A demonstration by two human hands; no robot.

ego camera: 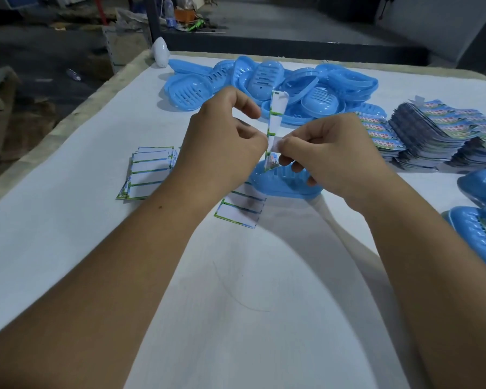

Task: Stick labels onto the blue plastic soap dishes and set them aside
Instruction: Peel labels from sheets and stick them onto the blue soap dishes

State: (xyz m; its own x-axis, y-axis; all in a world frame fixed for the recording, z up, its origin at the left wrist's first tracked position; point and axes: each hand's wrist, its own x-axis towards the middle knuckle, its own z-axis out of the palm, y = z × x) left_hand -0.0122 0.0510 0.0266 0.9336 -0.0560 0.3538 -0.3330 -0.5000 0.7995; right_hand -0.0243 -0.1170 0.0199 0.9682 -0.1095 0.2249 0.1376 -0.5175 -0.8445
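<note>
Both hands, left hand (222, 141) and right hand (328, 153), pinched an upright label strip (274, 119) above a blue soap dish (281, 183) on the white tabletop (68, 234), hiding much of it, between piled dishes (264, 80), spent backing sheets (149, 172) and stacked labels (432, 136).

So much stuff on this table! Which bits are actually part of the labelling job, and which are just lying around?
Part of the job: label sheet pinched by left hand and right hand; soap dish beneath; dish pile; sticker stacks.

Lying about: white bottle; floor clutter.

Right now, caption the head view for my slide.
Both hands peel a label off its sheet above a soap dish.
</note>
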